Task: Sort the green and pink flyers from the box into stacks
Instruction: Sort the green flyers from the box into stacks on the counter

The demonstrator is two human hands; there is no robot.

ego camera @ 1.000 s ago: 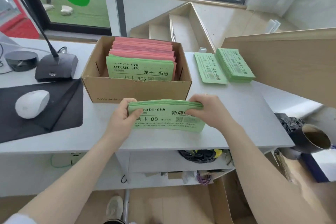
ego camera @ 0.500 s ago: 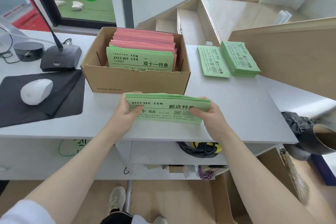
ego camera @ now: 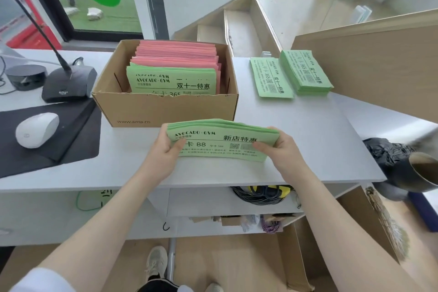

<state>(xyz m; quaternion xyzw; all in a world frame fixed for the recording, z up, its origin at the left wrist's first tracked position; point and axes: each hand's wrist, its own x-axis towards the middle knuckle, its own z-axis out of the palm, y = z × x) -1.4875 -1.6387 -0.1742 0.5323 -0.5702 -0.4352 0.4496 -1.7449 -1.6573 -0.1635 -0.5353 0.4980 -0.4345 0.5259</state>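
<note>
box (ego camera: 166,109) front wall hides lower part of its green flyers (ego camera: 171,82) | pink flyers (ego camera: 177,54) show top edges only | held bundle (ego camera: 222,141) small print unreadable | cup (ego camera: 419,173) blurred, cut off at right edge

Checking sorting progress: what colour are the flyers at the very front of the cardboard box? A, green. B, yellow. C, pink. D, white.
A: the front flyers in the cardboard box are green, with the pink flyers stacked behind them.
</note>
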